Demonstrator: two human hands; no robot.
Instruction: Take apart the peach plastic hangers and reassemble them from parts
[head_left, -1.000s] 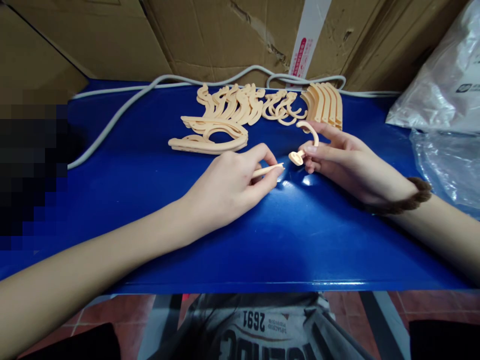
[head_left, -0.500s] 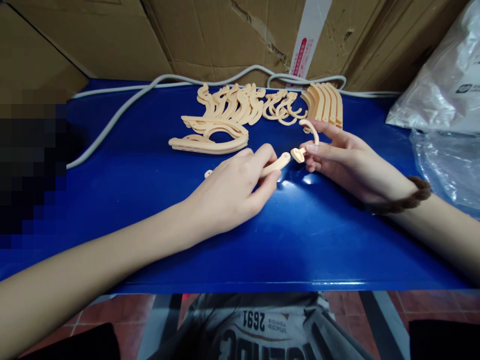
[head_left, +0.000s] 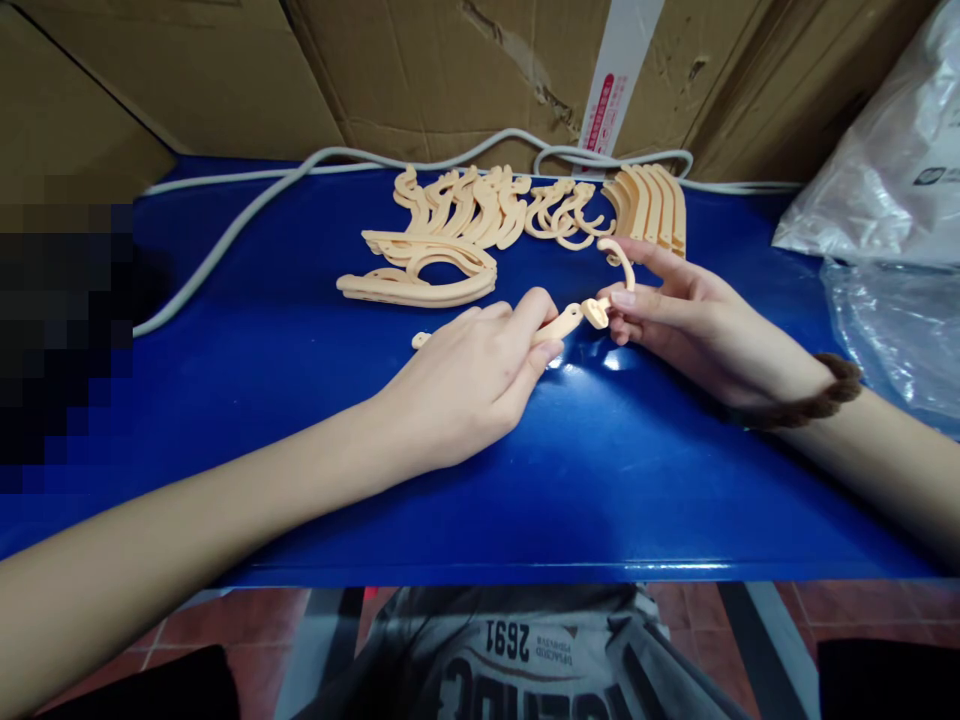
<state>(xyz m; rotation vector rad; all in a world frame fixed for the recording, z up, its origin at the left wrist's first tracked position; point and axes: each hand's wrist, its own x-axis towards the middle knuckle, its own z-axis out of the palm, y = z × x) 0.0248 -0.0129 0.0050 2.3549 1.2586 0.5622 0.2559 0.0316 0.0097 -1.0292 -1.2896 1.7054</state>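
Observation:
My left hand (head_left: 480, 370) is closed around a beige plastic hanger arm (head_left: 561, 325); one end with a hole sticks out past the fingertips, the other end shows behind the wrist side. Between thumb and fingers, my right hand (head_left: 675, 310) pinches a beige hanger hook (head_left: 624, 268), its curve upward and its flat oval base (head_left: 596, 314) facing the arm. The arm's tip and the hook's base are very close; whether they touch I cannot tell. Just beyond my left hand lie folded beige hangers (head_left: 420, 275), stacked on the blue table (head_left: 585, 480).
Along the back lie a row of curved beige hanger arms (head_left: 472, 205), several loose hooks (head_left: 562, 212) and a stack of arms (head_left: 651, 208). A white cable (head_left: 300, 172) runs behind them, before cardboard boxes (head_left: 450, 80). Clear plastic bags (head_left: 885, 170) occupy the right side.
My left hand has shifted slightly, bringing the hanger arm's tip nearer the hook's base and turning the arm a little. My right hand stays almost where it was.

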